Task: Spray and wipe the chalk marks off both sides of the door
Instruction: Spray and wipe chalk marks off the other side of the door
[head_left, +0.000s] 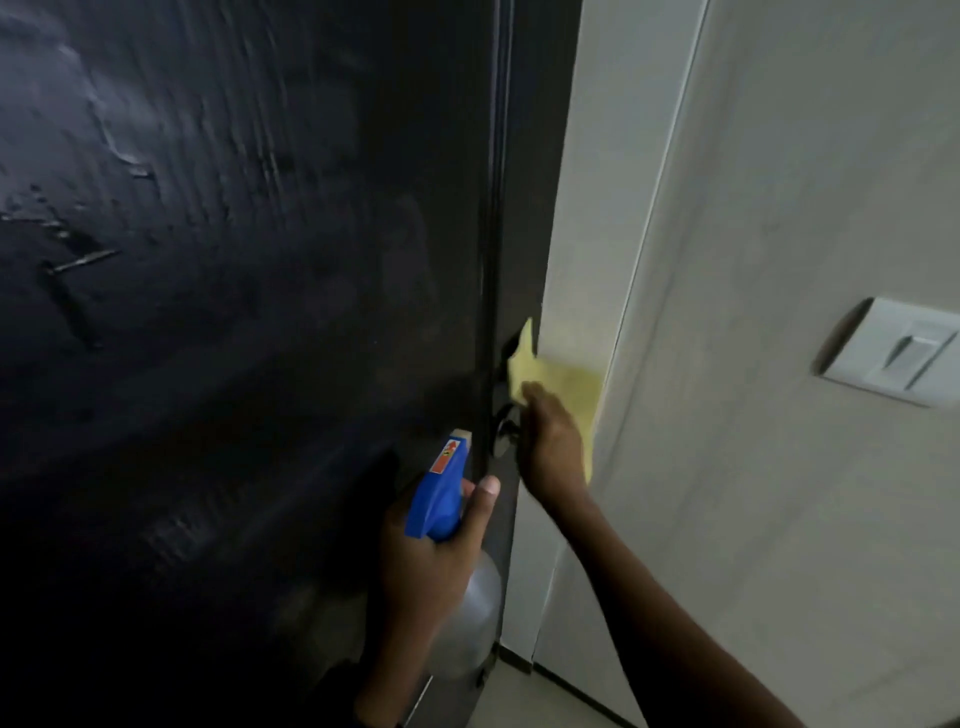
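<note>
A dark door (249, 291) fills the left of the head view, its surface streaked and glossy with faint smears at the upper left. My left hand (426, 561) grips a spray bottle (441, 499) with a blue trigger head and clear body, held upright close to the door's right edge. My right hand (548, 447) holds a yellow cloth (561, 384) at the door's edge, beside the metal handle (504, 431). The cloth partly lies over the pale frame.
A pale door frame (587, 208) and a light wall (779, 260) stand to the right. A white light switch (898, 353) sits on the wall at right. A strip of light floor (519, 696) shows at the bottom by the door's foot.
</note>
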